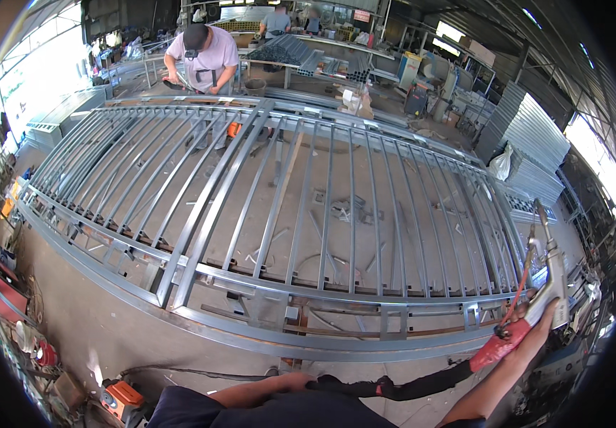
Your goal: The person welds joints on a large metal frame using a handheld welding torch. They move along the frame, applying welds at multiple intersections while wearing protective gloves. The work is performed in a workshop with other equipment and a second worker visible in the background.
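Note:
At the lower right, my right hand [545,321] is closed round the grip of a handheld welding gun [555,274]. Its grey body ends in a long metal nozzle tilted up, beside the right end of a metal frame [236,341]. A red sleeve [497,348] covers the line at the gun's rear, and a thick black hose [426,385] runs from it across my front. My left forearm [265,389] lies across my body toward this hose; the fingers of my left hand are hidden or too dark to make out. The large frame of shiny tubes and parallel bars lies before me.
A person [204,60] bends over the frame's far side. An orange machine [121,399] stands on the floor at lower left. Stacked metal tubes [286,50] lie at the back, corrugated sheets [536,135] at the right. Offcuts litter the floor under the bars.

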`<move>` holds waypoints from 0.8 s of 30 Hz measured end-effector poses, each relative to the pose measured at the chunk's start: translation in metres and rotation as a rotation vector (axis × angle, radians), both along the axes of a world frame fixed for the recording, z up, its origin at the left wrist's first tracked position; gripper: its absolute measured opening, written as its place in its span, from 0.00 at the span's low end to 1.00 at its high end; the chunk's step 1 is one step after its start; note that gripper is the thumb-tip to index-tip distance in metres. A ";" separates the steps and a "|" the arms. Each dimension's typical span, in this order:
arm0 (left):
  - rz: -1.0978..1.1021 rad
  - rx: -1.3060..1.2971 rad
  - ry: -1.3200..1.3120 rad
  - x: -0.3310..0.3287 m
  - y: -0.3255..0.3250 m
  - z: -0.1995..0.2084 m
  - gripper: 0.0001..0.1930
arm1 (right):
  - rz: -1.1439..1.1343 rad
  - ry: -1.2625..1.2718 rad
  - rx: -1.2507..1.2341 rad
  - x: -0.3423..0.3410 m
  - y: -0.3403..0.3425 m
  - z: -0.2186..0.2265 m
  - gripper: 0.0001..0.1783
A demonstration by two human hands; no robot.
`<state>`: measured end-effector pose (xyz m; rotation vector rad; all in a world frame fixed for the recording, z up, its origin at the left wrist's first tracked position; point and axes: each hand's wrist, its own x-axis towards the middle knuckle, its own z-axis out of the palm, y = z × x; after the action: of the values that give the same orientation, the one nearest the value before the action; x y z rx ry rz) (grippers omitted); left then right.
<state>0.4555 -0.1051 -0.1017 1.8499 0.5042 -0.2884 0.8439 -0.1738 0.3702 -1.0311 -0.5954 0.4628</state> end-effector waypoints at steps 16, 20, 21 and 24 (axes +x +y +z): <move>0.442 -0.175 -0.061 0.177 0.002 0.049 0.25 | 0.667 -0.401 -0.166 0.120 0.250 0.011 0.32; 0.584 -0.280 -0.198 0.215 -0.007 0.065 0.22 | 0.785 -0.420 -0.274 0.130 0.303 -0.004 0.33; 0.566 -0.299 -0.205 0.228 -0.007 0.053 0.23 | 0.877 -0.452 -0.262 0.136 0.316 -0.009 0.33; 0.553 -0.329 -0.255 0.250 -0.007 0.043 0.23 | 1.007 -0.489 -0.333 0.113 0.347 -0.027 0.33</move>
<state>0.7057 -0.1121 -0.0591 1.3402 0.7173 0.2243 0.9567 0.1736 0.3431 -1.1125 -1.5282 1.2352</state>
